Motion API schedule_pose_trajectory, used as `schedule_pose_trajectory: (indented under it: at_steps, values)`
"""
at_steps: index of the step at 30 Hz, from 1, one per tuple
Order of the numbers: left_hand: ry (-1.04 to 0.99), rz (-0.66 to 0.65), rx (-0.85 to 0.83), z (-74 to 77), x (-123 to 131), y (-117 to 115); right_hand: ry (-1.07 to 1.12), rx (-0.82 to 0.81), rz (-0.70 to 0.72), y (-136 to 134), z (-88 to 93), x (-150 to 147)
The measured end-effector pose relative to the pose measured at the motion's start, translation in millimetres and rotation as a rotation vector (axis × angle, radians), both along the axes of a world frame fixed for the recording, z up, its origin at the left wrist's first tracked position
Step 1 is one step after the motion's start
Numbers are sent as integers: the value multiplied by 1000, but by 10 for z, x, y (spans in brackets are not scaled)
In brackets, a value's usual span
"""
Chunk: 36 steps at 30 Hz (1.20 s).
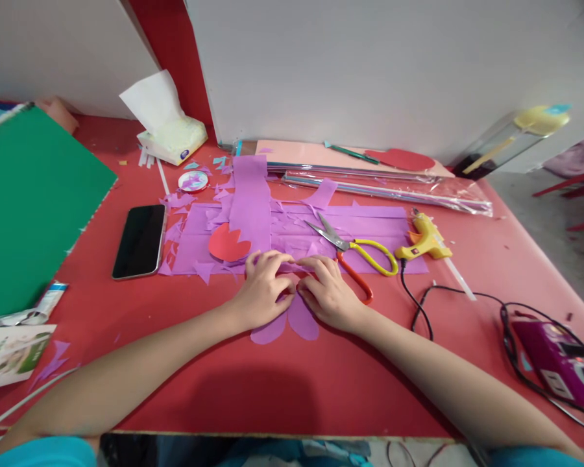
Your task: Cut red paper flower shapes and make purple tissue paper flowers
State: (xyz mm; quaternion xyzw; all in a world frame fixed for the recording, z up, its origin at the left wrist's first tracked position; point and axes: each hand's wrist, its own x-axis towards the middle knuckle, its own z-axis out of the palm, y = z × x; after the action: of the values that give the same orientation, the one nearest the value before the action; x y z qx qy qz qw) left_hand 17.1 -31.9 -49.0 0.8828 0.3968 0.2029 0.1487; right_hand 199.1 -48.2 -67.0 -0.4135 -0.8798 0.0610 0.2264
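Observation:
My left hand [263, 290] and my right hand [327, 295] rest side by side on the red table [282, 383], fingers curled and pinched onto a purple paper cutout [286, 323] with rounded petal-like lobes that stick out below the hands. Just beyond my fingers lie purple paper sheets [292, 227] with many scraps. A red tulip-shaped cutout [228, 245] lies on the purple paper left of my hands. Scissors [357, 254] with yellow and orange handles lie right of my right hand.
A yellow glue gun [424, 239] with a black cord lies at the right, near a purple power strip [555, 360]. A black phone [140, 241], green board [26, 207], tissue box [171, 137], tape roll [193, 181] and stacked paper sheets [350, 162] surround the work area.

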Motion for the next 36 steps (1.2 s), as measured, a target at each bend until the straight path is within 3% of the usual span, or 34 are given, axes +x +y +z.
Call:
schedule_pose_trajectory:
  at_steps: [8, 36]
  values:
    - [41, -52, -16, 14, -33, 39, -24, -7, -4, 1, 5, -8]
    - [-14, -38, -17, -52, -21, 56, -16, 2, 7, -1, -16, -3]
